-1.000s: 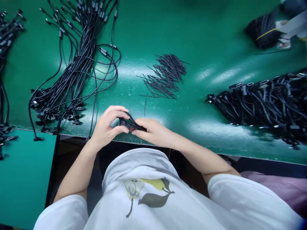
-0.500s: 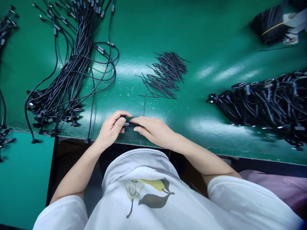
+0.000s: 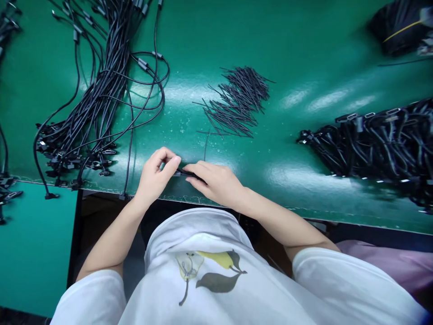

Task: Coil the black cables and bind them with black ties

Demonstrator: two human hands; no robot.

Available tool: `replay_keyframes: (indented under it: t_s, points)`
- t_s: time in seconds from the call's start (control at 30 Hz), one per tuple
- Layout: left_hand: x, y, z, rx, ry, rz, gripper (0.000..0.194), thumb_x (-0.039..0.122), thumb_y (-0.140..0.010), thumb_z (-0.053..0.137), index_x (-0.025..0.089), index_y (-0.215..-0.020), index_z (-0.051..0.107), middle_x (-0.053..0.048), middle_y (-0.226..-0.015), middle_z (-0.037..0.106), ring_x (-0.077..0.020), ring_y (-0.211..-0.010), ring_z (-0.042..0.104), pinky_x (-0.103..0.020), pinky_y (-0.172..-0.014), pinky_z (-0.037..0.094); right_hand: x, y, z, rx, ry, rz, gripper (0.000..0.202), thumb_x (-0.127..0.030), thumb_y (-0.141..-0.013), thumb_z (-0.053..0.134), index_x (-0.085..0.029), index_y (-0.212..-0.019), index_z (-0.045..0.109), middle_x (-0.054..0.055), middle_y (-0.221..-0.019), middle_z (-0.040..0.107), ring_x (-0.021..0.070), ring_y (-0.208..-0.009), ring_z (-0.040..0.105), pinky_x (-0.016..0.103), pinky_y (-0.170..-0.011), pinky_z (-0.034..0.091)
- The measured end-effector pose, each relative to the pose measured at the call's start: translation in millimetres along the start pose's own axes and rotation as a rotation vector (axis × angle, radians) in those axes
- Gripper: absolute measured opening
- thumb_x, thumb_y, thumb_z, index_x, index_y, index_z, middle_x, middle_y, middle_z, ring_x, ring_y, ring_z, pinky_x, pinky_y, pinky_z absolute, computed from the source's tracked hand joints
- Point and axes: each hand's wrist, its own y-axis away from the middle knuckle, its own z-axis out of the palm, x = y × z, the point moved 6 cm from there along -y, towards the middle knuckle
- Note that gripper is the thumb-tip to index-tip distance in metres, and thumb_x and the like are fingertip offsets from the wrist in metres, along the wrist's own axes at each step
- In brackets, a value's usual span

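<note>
A folded black cable (image 3: 184, 173) with a grey sleeve lies between my two hands near the table's front edge. My right hand (image 3: 216, 180) is closed around its right part, thumb below and fingers on top. My left hand (image 3: 155, 178) has its thumb and forefinger brought together just above the cable's left end. What those fingers pinch is hidden or too small to name. Just beyond my right hand, one thin black strip (image 3: 206, 146) lies on the table. Farther away is a loose pile of similar short thin black strips (image 3: 238, 104).
A large bundle of black cables (image 3: 111, 76) lies at left, some connectors reaching the front edge. At right is a heap of folded cables (image 3: 379, 144). A dark bundle with a yellow band (image 3: 402, 31) lies at the far right of the green table (image 3: 297, 49).
My left thumb and forefinger have lifted slightly off the cable's end and come together. My right hand keeps its hold, and the view has shifted a little.
</note>
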Motion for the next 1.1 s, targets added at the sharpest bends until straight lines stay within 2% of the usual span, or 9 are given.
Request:
replay_keyframes:
  t_s: [0.13, 0.23, 0.33, 0.43, 0.5, 0.57, 0.73, 0.9, 1.1]
  points:
    - [10.2, -0.2, -0.1, 0.055, -0.095, 0.08, 0.026, 0.03, -0.091, 0.052, 0.02, -0.068, 0.045, -0.002, -0.081, 0.059, -0.0156, -0.079, 0.054, -0.03, -0.076, 0.043, -1.7, -0.2, 0.2, 0.07, 0.272, -0.054, 0.026, -0.027, -0.1, 0.043, -0.02, -0.113, 0.066, 0.0, -0.081, 0.067, 0.0111, -0.066, 0.055, 0.028, -0.059, 0.034]
    - [19.2, 1.6, -1.2, 0.104, -0.326, 0.172, 0.026, 0.03, -0.095, 0.047, 0.02, -0.07, 0.05, -0.003, -0.08, 0.064, -0.017, -0.079, 0.055, -0.033, -0.079, 0.042, -1.5, 2.1, 3.9, 0.116, 0.404, -0.102, 0.03, -0.021, -0.098, 0.045, -0.022, -0.121, 0.064, 0.001, -0.085, 0.068, 0.0122, -0.066, 0.051, 0.03, -0.059, 0.033]
    - [15.9, 2.9, 2.2, 0.05, -0.434, 0.194, 0.036, 0.033, -0.1, 0.034, 0.019, -0.08, 0.061, -0.007, -0.089, 0.069, -0.0199, -0.087, 0.06, -0.037, -0.086, 0.044, -1.8, 6.2, 5.4, 0.171, 0.452, -0.143, 0.04, -0.015, -0.097, 0.041, -0.022, -0.131, 0.059, 0.001, -0.085, 0.067, 0.0131, -0.064, 0.048, 0.03, -0.056, 0.032]
    - [1.7, 7.0, 10.0, -0.14, -0.223, 0.118, 0.039, 0.037, -0.101, 0.033, 0.018, -0.107, 0.066, -0.01, -0.111, 0.07, -0.0227, -0.105, 0.063, -0.038, -0.092, 0.049, -0.7, 9.2, 4.0, 0.175, 0.466, -0.157, 0.045, -0.011, -0.095, 0.038, -0.022, -0.134, 0.057, 0.0, -0.08, 0.064, 0.0134, -0.061, 0.045, 0.029, -0.054, 0.031]
    - [-5.6, 12.7, 13.9, -0.245, -0.009, 0.066, 0.041, 0.041, -0.096, 0.048, 0.022, -0.133, 0.054, -0.012, -0.132, 0.062, -0.0243, -0.117, 0.061, -0.037, -0.091, 0.054, 1.2, 9.9, 0.6, 0.165, 0.454, -0.147, 0.045, -0.012, -0.096, 0.037, -0.022, -0.135, 0.057, 0.001, -0.078, 0.063, 0.0132, -0.061, 0.045, 0.029, -0.054, 0.032]
    - [-9.6, 17.8, 12.7, -0.264, 0.141, 0.031, 0.059, 0.04, -0.088, 0.063, 0.028, -0.143, 0.044, -0.011, -0.143, 0.053, -0.0254, -0.123, 0.058, -0.035, -0.09, 0.056, 2.2, 10.1, -5.3, 0.179, 0.43, -0.139, 0.045, -0.013, -0.096, 0.038, -0.022, -0.136, 0.056, 0.001, -0.078, 0.062, 0.0129, -0.062, 0.046, 0.029, -0.055, 0.032]
    - [-7.9, 22.3, 0.7, -0.136, 0.208, 0.022, 0.048, 0.029, -0.085, 0.069, 0.028, -0.131, 0.056, -0.006, -0.133, 0.061, -0.0205, -0.117, 0.062, -0.031, -0.096, 0.055, 1.2, 6.8, -14.1, 0.158, 0.258, -0.115, 0.043, -0.014, -0.098, 0.037, -0.023, -0.137, 0.054, 0.001, -0.086, 0.064, 0.0121, -0.069, 0.052, 0.027, -0.06, 0.037]
    - [2.0, 24.2, 3.0, -0.087, 0.151, 0.076, 0.028, 0.021, -0.088, 0.065, 0.024, -0.116, 0.062, -0.005, -0.114, 0.068, -0.0178, -0.108, 0.066, -0.03, -0.095, 0.054, 3.7, -1.4, -11.9, 0.086, 0.044, 0.004, 0.034, -0.034, -0.102, 0.038, -0.017, -0.12, 0.062, 0.007, -0.098, 0.067, 0.0152, -0.083, 0.059, 0.028, -0.07, 0.043]
    - [1.9, 25.2, 10.0, -0.009, 0.277, 0.048, 0.018, 0.02, -0.083, 0.07, 0.02, -0.096, 0.057, -0.008, -0.124, 0.06, -0.0186, -0.11, 0.063, -0.031, -0.089, 0.055, 6.1, -6.9, -18.9, 0.212, -0.115, 0.052, 0.029, -0.028, -0.101, 0.041, -0.017, -0.107, 0.067, 0.005, -0.092, 0.069, 0.014, -0.081, 0.061, 0.028, -0.07, 0.04]
